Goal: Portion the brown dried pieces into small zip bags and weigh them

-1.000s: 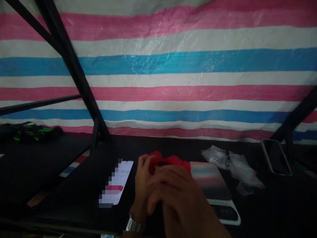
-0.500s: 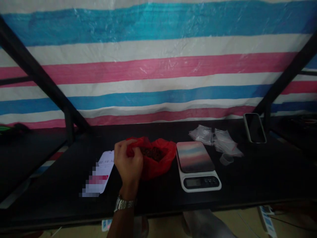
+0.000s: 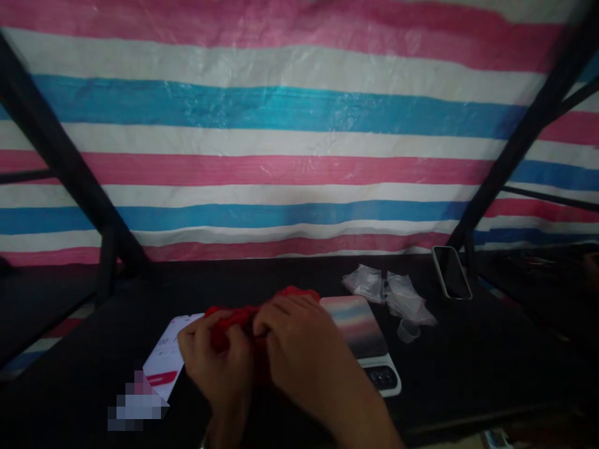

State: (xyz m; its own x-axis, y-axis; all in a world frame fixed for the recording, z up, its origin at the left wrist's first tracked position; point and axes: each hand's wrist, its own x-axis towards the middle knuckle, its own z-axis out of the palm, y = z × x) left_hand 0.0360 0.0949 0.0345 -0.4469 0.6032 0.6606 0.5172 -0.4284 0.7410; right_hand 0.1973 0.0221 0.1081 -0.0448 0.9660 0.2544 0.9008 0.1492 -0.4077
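A red bag (image 3: 229, 320) on a black table (image 3: 472, 368)
Left hand (image 3: 222, 365) pinches its rim; right hand (image 3: 304, 349) curls over it, its grip I cannot tell. Scale (image 3: 361, 329) at the bag's three o'clock, lit phone (image 3: 169, 354) at nine.

Two bare hands (image 3: 299, 343), bare right forearm (image 3: 353, 396), sliver of silvery wristband (image 3: 203, 443) at left wrist (image 3: 228, 416)

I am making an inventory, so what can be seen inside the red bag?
In the opening of the red bag, only a small dark area shows. The left hand and right hand cover most of it, so any contents cannot be identified.
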